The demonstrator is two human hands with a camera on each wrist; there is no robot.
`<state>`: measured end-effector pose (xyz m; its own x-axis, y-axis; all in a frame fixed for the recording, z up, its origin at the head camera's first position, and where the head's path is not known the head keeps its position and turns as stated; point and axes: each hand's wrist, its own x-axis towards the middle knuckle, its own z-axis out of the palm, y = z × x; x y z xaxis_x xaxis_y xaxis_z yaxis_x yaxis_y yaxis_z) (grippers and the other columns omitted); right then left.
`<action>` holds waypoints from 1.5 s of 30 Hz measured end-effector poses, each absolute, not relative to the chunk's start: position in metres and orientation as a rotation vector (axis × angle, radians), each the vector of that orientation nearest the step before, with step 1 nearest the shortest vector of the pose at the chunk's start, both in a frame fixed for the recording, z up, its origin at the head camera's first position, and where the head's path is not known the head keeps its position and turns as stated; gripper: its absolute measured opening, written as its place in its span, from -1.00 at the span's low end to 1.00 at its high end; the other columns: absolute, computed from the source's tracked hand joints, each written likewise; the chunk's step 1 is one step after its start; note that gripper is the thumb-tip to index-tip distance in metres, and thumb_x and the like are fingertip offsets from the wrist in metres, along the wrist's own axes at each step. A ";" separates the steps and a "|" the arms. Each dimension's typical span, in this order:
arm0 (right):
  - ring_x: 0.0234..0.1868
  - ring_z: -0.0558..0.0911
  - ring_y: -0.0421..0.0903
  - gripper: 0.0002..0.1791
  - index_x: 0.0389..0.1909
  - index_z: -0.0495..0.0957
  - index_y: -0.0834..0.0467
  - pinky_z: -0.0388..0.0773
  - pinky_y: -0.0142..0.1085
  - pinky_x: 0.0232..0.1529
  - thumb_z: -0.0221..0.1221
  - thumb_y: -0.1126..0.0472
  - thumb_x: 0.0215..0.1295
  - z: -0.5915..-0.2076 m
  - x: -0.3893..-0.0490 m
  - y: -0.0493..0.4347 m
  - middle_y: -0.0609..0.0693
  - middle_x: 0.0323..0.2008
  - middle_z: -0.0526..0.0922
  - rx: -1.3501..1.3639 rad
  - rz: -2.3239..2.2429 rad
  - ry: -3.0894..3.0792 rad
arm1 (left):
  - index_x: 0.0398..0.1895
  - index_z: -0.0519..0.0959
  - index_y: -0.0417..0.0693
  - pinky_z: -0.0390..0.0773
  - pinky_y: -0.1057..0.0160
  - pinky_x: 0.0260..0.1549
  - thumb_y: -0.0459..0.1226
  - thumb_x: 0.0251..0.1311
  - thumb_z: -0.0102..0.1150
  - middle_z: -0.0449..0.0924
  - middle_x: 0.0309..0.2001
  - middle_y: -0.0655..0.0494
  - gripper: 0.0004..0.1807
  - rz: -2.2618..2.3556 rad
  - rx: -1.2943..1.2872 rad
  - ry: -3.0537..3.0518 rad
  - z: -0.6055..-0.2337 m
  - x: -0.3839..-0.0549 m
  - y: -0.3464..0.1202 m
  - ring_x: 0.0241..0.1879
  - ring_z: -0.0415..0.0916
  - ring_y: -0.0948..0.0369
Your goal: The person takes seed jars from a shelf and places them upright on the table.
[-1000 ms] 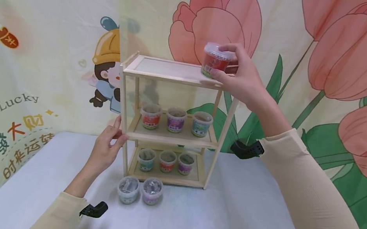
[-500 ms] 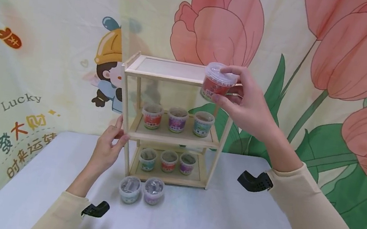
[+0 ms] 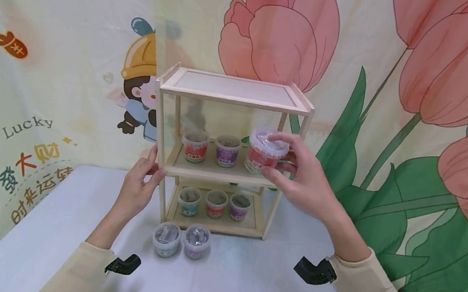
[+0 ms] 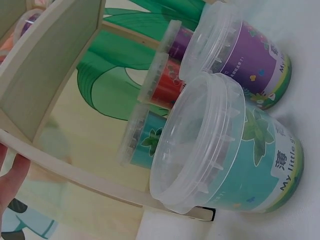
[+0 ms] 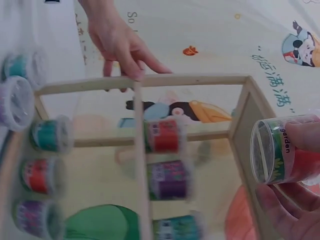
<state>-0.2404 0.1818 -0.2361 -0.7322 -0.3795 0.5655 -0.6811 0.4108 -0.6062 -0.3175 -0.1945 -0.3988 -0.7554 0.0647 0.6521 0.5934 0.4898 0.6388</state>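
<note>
My right hand point(image 3: 303, 179) grips a lidded plastic cup point(image 3: 259, 159) with a red label, fingers over its lid and thumb low on its side. It is in front of the right end of the middle shelf, hiding the teal cup point(image 5: 177, 229) there from the head view. Beside it on that shelf stand a red cup point(image 3: 194, 149) and a purple cup point(image 3: 226, 154). My left hand point(image 3: 138, 183) holds the left post of the wooden rack point(image 3: 238, 87) at middle-shelf height, thumb in front and fingers behind.
On the bottom shelf stand a teal cup point(image 3: 188, 203), a red cup point(image 3: 216, 206) and a purple cup point(image 3: 240, 208). Before the rack, a teal cup point(image 4: 267, 155) and a purple cup point(image 4: 260, 65) sit on the white tabletop point(image 3: 250, 279). A printed cloth point(image 3: 371, 15) hangs behind.
My right hand has brought the red cup down from over the top shelf's right end to the front of the middle shelf. The left hand stays on the post.
</note>
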 end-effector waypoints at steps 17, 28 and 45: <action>0.22 0.63 0.04 -0.33 0.41 0.41 0.08 0.69 -0.16 0.16 0.40 0.44 0.34 -0.378 -0.236 0.173 0.08 0.28 0.52 0.820 1.417 -2.424 | 0.72 0.09 0.04 0.44 0.72 -0.13 -0.38 0.50 0.22 0.51 -0.05 -0.20 -0.17 -1.198 -0.539 -2.179 -0.397 -0.319 -0.196 0.05 0.62 -0.14; 0.17 0.65 0.03 -0.34 0.37 0.45 0.04 0.71 -0.15 0.13 0.45 0.39 0.30 -0.437 -0.243 0.161 0.06 0.23 0.55 0.767 1.440 -2.491 | 0.73 0.08 0.07 0.44 0.72 -0.11 -0.37 0.50 0.23 0.50 -0.03 -0.21 -0.16 -1.213 -0.533 -2.180 -0.398 -0.318 -0.196 0.06 0.62 -0.16; 0.20 0.62 0.06 -0.38 0.26 0.47 0.05 0.71 -0.24 0.08 0.48 0.41 0.25 -0.490 -0.252 0.146 0.13 0.21 0.53 0.750 1.309 -2.589 | 0.72 0.08 0.05 0.45 0.72 -0.15 -0.36 0.51 0.22 0.50 -0.06 -0.20 -0.18 -1.211 -0.529 -2.184 -0.399 -0.319 -0.196 0.05 0.62 -0.14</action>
<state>-0.2521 0.1462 -0.4896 -0.8650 -0.3669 0.3422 -0.4931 0.4958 -0.7149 -0.3192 -0.1956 -0.3992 -0.7532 0.0612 0.6549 0.5879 0.5093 0.6285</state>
